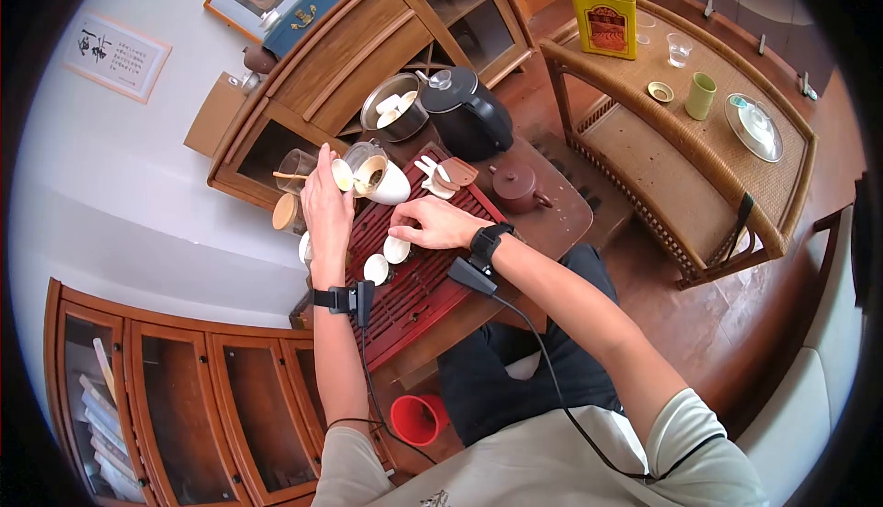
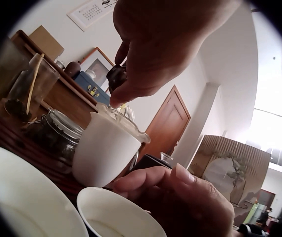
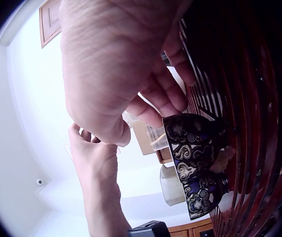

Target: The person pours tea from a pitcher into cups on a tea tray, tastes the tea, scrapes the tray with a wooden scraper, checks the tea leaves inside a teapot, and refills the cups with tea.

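My left hand (image 1: 328, 208) pinches a small teacup (image 1: 342, 176), pale inside and dark outside, tilted beside the strainer (image 1: 372, 172) on the white pitcher (image 1: 394, 187). In the left wrist view, that hand hangs above the white pitcher (image 2: 106, 150). My right hand (image 1: 437, 224) has loosely bent fingers, with fingertips right at the rim of a teacup (image 1: 396, 249). A second teacup (image 1: 376, 269) stands beside it on the slatted red tea tray (image 1: 414, 309). The right wrist view shows the nearer teacup (image 3: 190, 143) with a dark swirl pattern outside.
Behind the tray stand a black kettle (image 1: 464, 120) and a metal pot (image 1: 409, 125) with white cups inside. A brown teapot (image 1: 515, 185) sits to the right, near a small white figure (image 1: 434, 178). Glass jars (image 1: 292, 171) stand left of the pitcher. A red bin (image 1: 416, 420) is below.
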The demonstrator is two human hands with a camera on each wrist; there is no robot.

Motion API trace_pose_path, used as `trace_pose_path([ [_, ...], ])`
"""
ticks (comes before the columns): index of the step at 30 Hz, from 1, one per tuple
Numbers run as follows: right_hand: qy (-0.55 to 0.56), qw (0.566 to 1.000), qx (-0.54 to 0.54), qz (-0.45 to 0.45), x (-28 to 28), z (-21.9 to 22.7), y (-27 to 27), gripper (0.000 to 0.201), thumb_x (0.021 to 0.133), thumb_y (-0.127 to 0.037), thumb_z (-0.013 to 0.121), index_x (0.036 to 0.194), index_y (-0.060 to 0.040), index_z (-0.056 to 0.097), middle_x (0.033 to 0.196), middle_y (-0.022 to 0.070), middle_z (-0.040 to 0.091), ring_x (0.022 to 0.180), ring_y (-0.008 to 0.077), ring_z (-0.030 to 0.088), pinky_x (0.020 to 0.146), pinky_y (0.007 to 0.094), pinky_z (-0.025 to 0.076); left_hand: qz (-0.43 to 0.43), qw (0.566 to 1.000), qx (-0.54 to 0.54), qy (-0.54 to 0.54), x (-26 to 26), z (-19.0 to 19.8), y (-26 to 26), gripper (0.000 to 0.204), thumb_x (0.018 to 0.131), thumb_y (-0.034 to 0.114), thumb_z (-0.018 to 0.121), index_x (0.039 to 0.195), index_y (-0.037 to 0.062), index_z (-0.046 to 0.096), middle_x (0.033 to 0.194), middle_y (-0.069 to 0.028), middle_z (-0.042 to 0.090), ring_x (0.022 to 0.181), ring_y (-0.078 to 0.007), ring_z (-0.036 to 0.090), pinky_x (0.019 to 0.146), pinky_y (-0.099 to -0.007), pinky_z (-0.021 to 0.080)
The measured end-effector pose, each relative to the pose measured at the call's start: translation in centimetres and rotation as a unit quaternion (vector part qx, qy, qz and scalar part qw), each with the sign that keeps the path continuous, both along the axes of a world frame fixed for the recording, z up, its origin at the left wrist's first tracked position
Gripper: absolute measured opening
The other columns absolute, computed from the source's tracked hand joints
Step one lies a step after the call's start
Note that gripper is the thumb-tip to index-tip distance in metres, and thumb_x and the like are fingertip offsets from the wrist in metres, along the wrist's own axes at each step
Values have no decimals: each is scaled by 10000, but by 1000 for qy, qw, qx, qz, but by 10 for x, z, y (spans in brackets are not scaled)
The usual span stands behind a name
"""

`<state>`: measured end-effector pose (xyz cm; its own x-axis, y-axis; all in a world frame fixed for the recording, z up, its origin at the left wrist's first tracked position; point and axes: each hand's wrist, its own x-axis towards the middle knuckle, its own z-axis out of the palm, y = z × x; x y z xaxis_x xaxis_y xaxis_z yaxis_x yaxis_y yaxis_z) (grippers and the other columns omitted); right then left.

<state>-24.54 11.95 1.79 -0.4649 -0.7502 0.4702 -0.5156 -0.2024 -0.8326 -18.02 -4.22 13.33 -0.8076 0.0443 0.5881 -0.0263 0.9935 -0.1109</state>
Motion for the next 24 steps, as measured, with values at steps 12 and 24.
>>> trace_pose_path([
  [12,0,1000,3,-4,1,3,1,376,908,-357,585,971,5,664,905,203,692,885,345,669,808,425,512,26,998,39,43,6,6,0,830,729,34,758,1448,86,347,1298,-79,590,1187,-258,551,1012,-411,372],
  [24,-1,1000,23,21,0,5,1,311,948,-290,578,995,13,631,894,127,680,836,217,643,774,336,502,37,928,351,122,123,-4,-5,685,820,108,755,1395,7,398,1173,-121,616,1003,-174,604,827,-299,478],
])
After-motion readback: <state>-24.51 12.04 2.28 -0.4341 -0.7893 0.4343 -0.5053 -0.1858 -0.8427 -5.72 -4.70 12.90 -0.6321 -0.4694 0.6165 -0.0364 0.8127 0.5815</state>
